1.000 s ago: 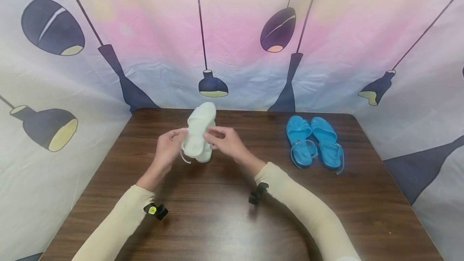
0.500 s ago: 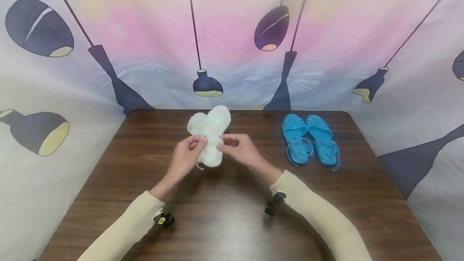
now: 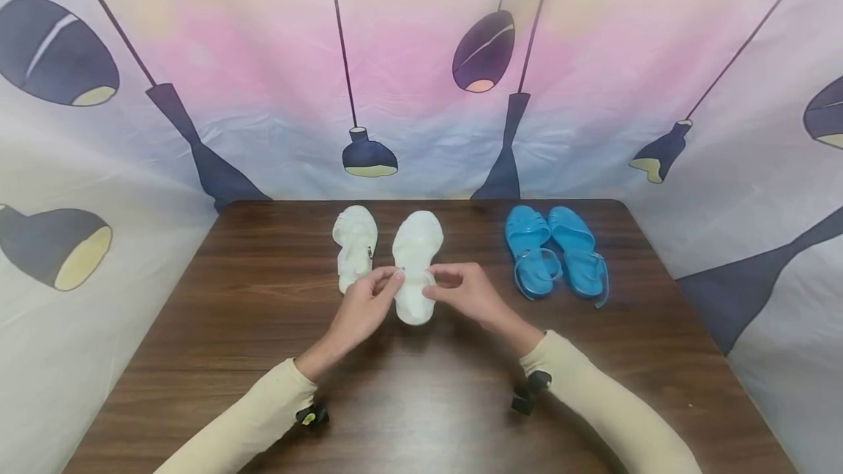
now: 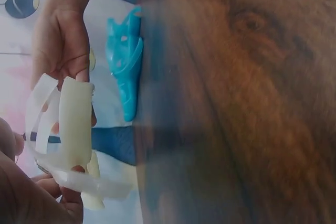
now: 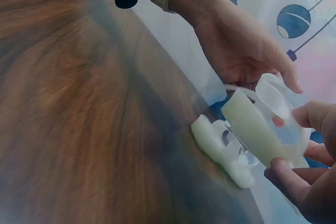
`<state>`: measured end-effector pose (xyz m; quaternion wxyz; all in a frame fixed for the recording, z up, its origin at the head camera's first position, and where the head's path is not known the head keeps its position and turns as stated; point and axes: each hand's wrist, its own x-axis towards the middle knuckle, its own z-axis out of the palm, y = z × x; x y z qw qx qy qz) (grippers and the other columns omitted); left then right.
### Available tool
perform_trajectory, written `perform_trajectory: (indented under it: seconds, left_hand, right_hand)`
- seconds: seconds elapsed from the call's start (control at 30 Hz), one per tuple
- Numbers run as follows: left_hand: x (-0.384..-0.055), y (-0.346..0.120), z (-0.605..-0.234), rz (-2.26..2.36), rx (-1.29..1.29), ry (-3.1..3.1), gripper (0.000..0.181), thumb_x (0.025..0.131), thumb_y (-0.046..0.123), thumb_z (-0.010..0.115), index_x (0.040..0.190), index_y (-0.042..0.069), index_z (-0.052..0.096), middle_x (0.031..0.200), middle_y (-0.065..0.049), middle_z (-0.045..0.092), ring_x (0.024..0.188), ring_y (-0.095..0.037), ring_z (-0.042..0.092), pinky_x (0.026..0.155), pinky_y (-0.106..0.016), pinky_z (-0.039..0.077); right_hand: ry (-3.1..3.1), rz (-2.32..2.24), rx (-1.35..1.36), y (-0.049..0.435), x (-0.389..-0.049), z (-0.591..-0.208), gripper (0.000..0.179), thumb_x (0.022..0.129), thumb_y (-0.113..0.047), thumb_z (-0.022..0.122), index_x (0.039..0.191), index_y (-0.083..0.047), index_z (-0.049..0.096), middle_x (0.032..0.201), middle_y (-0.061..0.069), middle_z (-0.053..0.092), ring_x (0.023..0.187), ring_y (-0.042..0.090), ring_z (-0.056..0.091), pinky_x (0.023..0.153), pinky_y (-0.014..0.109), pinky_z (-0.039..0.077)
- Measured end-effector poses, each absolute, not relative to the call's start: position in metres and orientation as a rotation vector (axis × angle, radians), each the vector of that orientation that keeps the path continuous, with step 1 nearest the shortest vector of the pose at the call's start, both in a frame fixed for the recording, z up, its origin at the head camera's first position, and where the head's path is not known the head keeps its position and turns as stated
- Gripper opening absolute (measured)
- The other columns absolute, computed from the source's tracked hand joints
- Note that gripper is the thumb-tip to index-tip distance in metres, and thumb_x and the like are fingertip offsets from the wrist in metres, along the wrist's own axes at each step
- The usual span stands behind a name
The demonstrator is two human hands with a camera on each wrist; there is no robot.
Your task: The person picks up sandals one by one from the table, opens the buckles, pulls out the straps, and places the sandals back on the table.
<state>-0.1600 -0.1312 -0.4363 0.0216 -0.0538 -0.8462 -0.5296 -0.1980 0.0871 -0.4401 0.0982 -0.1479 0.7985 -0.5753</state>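
A white sandal (image 3: 418, 236) is held between both hands, toe pointing to the back of the table. My left hand (image 3: 365, 306) pinches its left side near the middle; my right hand (image 3: 470, 295) pinches the right side with thumb and fingers. In the left wrist view its thick heel (image 4: 75, 121) shows, straps above the sole, and it appears lifted over the tabletop. The second white sandal (image 3: 356, 229) lies on the table just left, its heel partly behind my left hand. It also shows in the right wrist view, as a pale sandal (image 5: 223, 153) on the table.
A pair of blue sandals, the left one (image 3: 527, 229) and the right one (image 3: 579, 240), lies at the back right of the brown wooden table (image 3: 421, 415). A fabric backdrop (image 3: 421, 57) printed with lamps hangs behind and beside the table.
Both hands have carried the white sandal from over its mate toward the right and slightly nearer, uncovering the second white sandal on the left. The blue sandals stay put; the head view has shifted slightly.
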Motion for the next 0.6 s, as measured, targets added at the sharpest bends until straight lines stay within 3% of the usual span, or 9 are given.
perform_trajectory:
  seconds: [0.33, 0.6]
  left_hand:
    - [-0.152, -0.113, -0.456, -1.656, -0.235, -2.675, 0.036, 0.102, 0.035, 0.063, 0.128, 0.011, 0.069, 0.115, -0.005, 0.075, 0.094, -0.012, 0.070, 0.082, -0.033, 0.055]
    - [-0.147, -0.103, -0.467, -1.630, -0.305, -2.748, 0.043, 0.101, 0.042, 0.063, 0.129, 0.010, 0.068, 0.125, -0.010, 0.072, 0.116, -0.025, 0.068, 0.097, -0.046, 0.055]
  right_hand:
    - [2.347, -1.663, -0.422, 0.114, -0.183, -0.460, 0.038, 0.087, -0.022, 0.083, 0.120, -0.005, 0.073, 0.121, 0.012, 0.073, 0.111, 0.030, 0.071, 0.090, 0.042, 0.059]
    - [2.344, -1.618, -0.336, 0.131, -0.174, -0.470, 0.041, 0.087, -0.025, 0.084, 0.121, -0.005, 0.073, 0.126, 0.015, 0.070, 0.114, 0.032, 0.069, 0.091, 0.043, 0.058]
